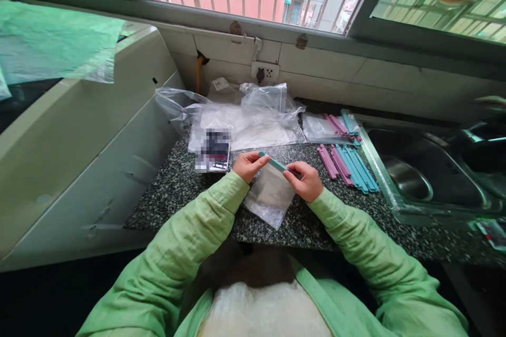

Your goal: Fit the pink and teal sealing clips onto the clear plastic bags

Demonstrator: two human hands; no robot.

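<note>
My left hand (247,165) pinches the left end of a teal sealing clip (274,162). My right hand (305,181) grips the clip's right end. The clip sits across the top of a small clear plastic bag (269,197) that hangs down from it over the speckled granite counter (177,189). Both arms wear light green sleeves.
Several pink and teal clips (348,167) lie in a row right of my hands, more on a clear bag (330,127) behind. Crumpled clear bags (253,116) and a printed pack (214,150) lie at the back. A steel sink (427,176) is at right, a white appliance (79,131) at left.
</note>
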